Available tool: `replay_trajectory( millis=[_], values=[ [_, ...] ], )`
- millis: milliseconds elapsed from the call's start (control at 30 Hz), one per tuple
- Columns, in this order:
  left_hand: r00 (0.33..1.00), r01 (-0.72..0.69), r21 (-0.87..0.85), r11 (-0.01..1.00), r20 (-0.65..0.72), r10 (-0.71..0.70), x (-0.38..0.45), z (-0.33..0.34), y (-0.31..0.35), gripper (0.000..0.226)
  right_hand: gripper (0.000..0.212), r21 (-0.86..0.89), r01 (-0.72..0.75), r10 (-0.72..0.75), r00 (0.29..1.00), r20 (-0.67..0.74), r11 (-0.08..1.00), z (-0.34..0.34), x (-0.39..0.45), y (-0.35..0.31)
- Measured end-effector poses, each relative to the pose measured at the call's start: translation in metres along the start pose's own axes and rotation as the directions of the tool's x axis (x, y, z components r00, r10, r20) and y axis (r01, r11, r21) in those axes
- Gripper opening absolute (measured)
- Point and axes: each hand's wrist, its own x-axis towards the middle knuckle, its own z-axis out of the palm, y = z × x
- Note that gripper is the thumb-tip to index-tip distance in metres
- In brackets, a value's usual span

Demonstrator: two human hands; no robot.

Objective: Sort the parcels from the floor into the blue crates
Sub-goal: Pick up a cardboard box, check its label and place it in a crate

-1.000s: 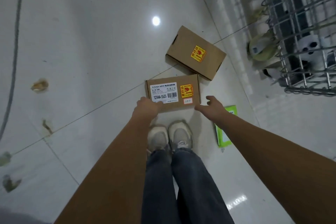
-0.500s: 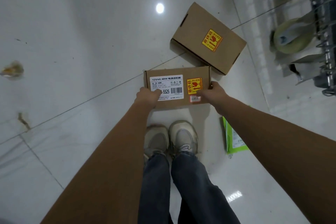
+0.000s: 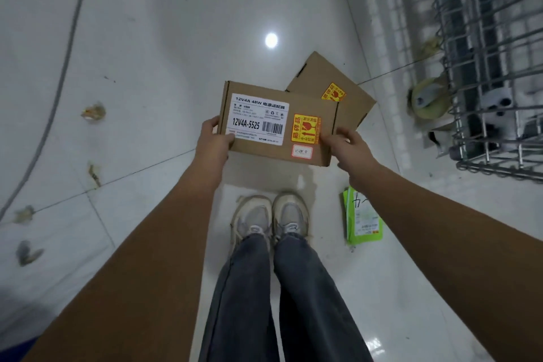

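While the grey shoes (image 3: 271,219) stand together on the white floor (image 3: 152,47), the left hand (image 3: 212,142) and right hand (image 3: 348,145) each clasp one short end of the flat cardboard box (image 3: 277,123), held in the air above the toes. It looks stiff and light, and its fragile sticker (image 3: 305,129) suggests gentle end grips. Its long axis runs left to right, label up. Beyond lies a second box (image 3: 330,91); the green mailer (image 3: 363,220) rests rightward.

Two brown cardboard boxes (image 3: 279,123) (image 3: 349,91), one green mailer pouch (image 3: 363,222), one wire cage (image 3: 493,53), one tape roll (image 3: 427,101), two hands (image 3: 213,141) (image 3: 349,147), two shoes (image 3: 252,219) (image 3: 291,214).
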Motion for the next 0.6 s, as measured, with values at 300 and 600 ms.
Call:
replay_trajectory(
  millis=[300, 600],
  values=[
    [0.950, -0.288, -0.042, 0.957, -0.140, 0.280, -0.120, -0.073, 0.074, 0.043, 0.046, 0.186, 0.223, -0.241, 0.967, 0.079, 0.957, 0.003, -0.124, -0.079],
    [0.914, -0.296, -0.406, 0.864, -0.384, 0.132, -0.216, -0.123, 0.063, 0.010, 0.041, 0.111, 0.427, -0.441, 0.864, 0.242, 0.898, 0.029, -0.210, -0.110]
  ],
)
